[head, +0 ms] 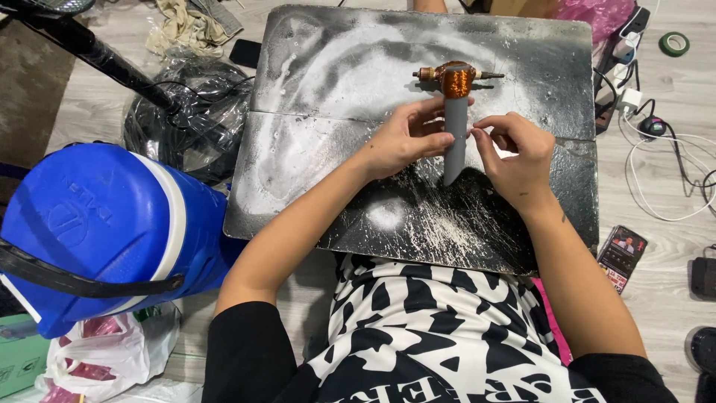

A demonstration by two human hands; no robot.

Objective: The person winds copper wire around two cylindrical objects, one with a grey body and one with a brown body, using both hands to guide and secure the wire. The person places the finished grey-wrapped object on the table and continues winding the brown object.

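**Copper-wound armature on grey tube, both hands engaged**

Head view. The dusty, scratched dark metal board (335, 67) rests across the person's lap and serves as worktop. A grey cylindrical tube (455, 142) lies on it, right of centre, its length running from the near side toward the far edge. At the tube's far end sits a small motor armature wound with copper wire (456, 79), its thin steel shaft pointing toward the left and right edges.

The left hand (406, 138) has its fingers curled against the tube's left side at mid-length, steadying it. The right hand (514, 153) is just beside the tube on the right, thumb and forefinger pressed together in a pinch. What they pinch is too fine to make out; possibly a strand of wire.

Progress, judged: the copper coil looks fully and tightly wound, so the winding seems largely done. The hands are working lower on the tube, so some finishing step appears to be open.

Off the board: a blue plastic water jug (104, 231) at the left edge, a phone with a lit screen (621, 257) on the floor near the right near corner.
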